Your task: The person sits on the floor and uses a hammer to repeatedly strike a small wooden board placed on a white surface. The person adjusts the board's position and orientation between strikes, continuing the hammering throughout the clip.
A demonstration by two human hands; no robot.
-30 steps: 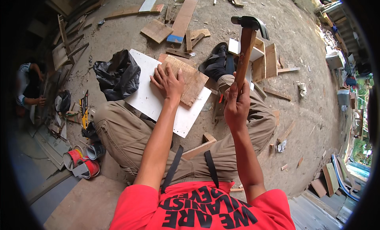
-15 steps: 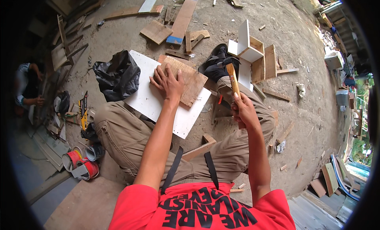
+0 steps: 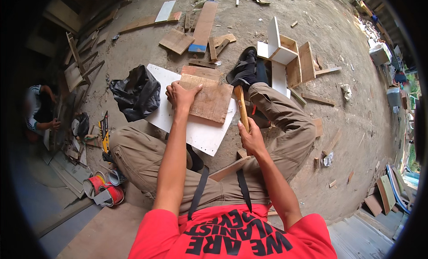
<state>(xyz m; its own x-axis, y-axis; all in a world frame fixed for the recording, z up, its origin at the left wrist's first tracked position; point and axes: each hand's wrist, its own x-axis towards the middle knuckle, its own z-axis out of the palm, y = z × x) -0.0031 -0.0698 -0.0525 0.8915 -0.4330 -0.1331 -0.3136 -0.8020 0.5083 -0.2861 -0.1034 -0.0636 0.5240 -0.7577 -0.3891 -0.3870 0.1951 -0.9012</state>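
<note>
A brown wooden board [image 3: 208,98] lies over a white panel [image 3: 196,136] between my bent legs, with another reddish-brown piece of wood [image 3: 200,72] showing behind it. My left hand [image 3: 182,96] grips the board's left edge, thumb on its top face and fingers curled at the edge. In my right hand [image 3: 253,137] is a hammer [image 3: 242,109], held by its wooden handle just right of the board. The hammer's dark head blends with my shoe and is hard to make out. Small nail-like dots mark the white panel near its lower edge.
A black plastic bag [image 3: 136,93] lies left of the panel. A partly built wooden box [image 3: 290,58] stands beyond my right leg. Wood offcuts [image 3: 177,41] litter the ground ahead. Tins [image 3: 111,194] and a handsaw [image 3: 104,132] sit left; another person [image 3: 42,107] crouches at far left.
My left hand has gone from lying spread on the board to gripping its left edge, and the board has turned slightly. The hammer has moved left and down, closer to the board.
</note>
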